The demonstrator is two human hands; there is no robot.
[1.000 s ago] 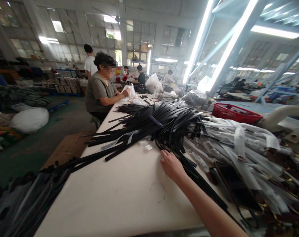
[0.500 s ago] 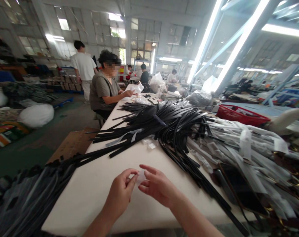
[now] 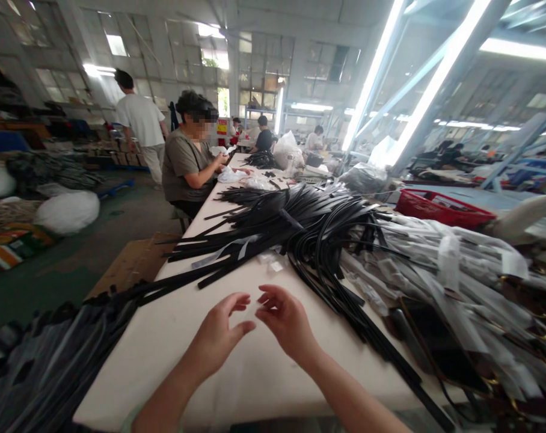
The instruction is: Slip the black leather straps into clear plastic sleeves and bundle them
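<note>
Above the pale tabletop, my left hand has its thumb and fingers parted, with nothing held between them. Close on its right, my right hand has its fingertips curled together around a small whitish translucent piece, which is faint against the table. The two hands do not touch. Beyond them lies a big heap of black straps, with a small clear packet at its near edge.
Plastic-wrapped straps and a dark phone-like slab lie at the right, below a red basket. More wrapped black strips fill the lower left. A seated person handles white material at the table's left side.
My left hand has opened and let go of the translucent piece. My right fingers have closed in and moved slightly up. The seated person's hands moved; the standing person shifted left.
</note>
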